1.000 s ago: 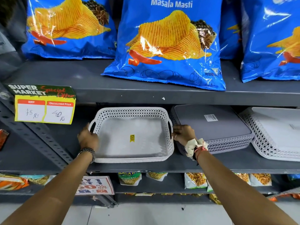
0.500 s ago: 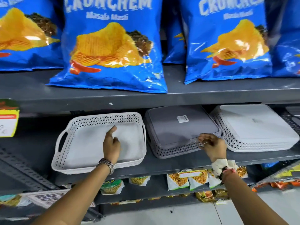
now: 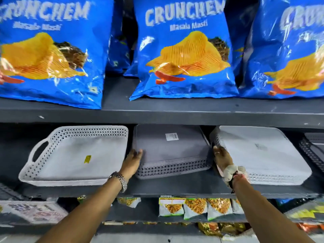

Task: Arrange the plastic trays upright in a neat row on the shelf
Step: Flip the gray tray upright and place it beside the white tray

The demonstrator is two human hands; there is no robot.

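Note:
On the grey middle shelf (image 3: 175, 187) a white perforated tray (image 3: 75, 155) leans back with its open face toward me. Right of it a grey tray (image 3: 168, 151) lies bottom up, tilted, with a white label. Further right sits a stack of white trays (image 3: 259, 153), also bottom up. My left hand (image 3: 133, 159) rests with fingers apart against the grey tray's left edge. My right hand (image 3: 221, 157) is at the grey tray's right edge, in the gap beside the white stack, fingers spread; neither hand visibly closes around it.
Blue chip bags (image 3: 184, 50) fill the shelf above, whose front lip overhangs the trays. A dark perforated tray (image 3: 312, 149) shows at the far right. Snack packets (image 3: 192, 207) hang on the shelf below. A sale sign (image 3: 31, 213) sits lower left.
My left hand left the white tray and moved right to the grey tray's left edge. My right hand shifted to its right edge. The view panned right.

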